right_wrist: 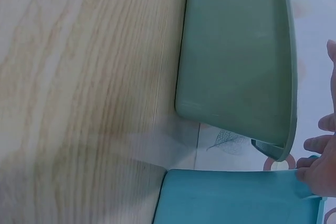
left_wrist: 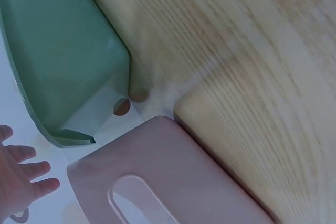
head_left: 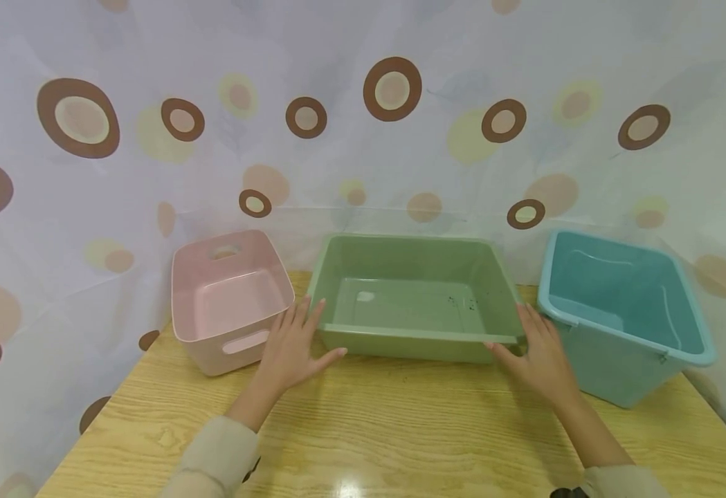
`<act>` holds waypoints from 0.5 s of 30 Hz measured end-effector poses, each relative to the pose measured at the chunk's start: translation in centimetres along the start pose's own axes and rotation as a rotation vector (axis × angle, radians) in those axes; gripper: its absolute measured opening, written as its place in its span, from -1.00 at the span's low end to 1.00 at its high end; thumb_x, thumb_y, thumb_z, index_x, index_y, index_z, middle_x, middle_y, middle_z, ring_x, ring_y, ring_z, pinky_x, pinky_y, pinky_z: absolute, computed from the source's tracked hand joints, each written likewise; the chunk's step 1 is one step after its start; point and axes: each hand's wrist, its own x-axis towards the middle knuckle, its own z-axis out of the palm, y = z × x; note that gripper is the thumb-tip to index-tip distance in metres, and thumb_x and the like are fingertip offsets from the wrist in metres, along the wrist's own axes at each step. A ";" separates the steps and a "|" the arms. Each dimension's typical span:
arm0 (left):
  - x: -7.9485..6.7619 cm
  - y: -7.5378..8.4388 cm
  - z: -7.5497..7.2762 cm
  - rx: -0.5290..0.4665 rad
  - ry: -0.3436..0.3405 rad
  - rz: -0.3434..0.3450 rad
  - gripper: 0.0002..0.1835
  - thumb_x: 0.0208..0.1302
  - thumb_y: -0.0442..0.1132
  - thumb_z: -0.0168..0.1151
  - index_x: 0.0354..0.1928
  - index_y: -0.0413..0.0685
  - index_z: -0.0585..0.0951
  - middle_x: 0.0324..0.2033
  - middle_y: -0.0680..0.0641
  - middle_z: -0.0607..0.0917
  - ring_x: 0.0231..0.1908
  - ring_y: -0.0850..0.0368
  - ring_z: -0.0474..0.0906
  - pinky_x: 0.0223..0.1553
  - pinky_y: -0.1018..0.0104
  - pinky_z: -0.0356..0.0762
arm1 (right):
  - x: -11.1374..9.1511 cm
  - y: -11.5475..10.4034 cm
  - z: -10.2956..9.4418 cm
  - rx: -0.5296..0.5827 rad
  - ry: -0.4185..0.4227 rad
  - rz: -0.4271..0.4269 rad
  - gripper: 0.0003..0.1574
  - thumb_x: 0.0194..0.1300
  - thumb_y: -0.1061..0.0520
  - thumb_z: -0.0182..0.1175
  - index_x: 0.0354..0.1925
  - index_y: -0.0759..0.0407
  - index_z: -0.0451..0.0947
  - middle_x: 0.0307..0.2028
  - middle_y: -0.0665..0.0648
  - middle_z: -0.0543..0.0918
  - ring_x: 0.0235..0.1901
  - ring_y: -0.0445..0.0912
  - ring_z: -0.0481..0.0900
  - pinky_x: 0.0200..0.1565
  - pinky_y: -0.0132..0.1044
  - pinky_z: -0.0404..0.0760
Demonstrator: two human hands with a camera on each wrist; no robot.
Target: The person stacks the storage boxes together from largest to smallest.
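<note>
A green rectangular basin (head_left: pixel 406 346) stands on the wooden table in the middle of the head view. My left hand (head_left: pixel 289 353) is at its front left corner, fingers spread and thumb pointing inward. The left wrist view shows those fingers (left_wrist: pixel 37 169) straight, beside the basin's rim. At the front right corner is my right hand (head_left: pixel 540 353), its fingers extended along the side and its thumb by the front rim. Part of that hand overlaps the edge of a blue bin (right_wrist: pixel 236 198) in the right wrist view. Neither hand has its fingers curled round anything.
Left of the basin sits a pink bin (head_left: pixel 213 349) with oval handle holes, close to my left hand. The tall blue bin stands at the right, slightly turned. Behind all three hangs a white curtain (head_left: pixel 338 48) with brown circles. The wooden table (head_left: pixel 400 429) extends toward me.
</note>
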 end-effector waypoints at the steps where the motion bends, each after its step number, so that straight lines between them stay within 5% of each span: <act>1: 0.2 0.0 0.0 -0.003 -0.007 -0.004 -0.05 0.04 0.33 0.08 0.37 -0.10 0.14 0.29 -0.32 0.23 0.29 -0.25 0.16 0.26 -0.13 0.14 | 0.2 0.0 0.0 -0.002 -0.004 -0.002 0.11 0.15 -0.25 0.14 0.37 0.34 -0.07 0.31 0.49 0.07 0.23 0.45 0.03 0.04 0.44 0.10; 15: 2.9 0.0 0.0 -0.079 -0.070 -0.067 -0.08 0.12 0.29 0.06 0.37 -0.15 0.10 0.31 -0.32 0.20 0.29 -0.26 0.15 0.25 -0.12 0.17 | 2.4 -0.2 0.0 0.016 -0.055 0.015 0.08 0.20 -0.28 0.07 0.35 0.40 -0.05 0.30 0.49 0.09 0.27 0.43 -0.02 0.12 0.40 0.06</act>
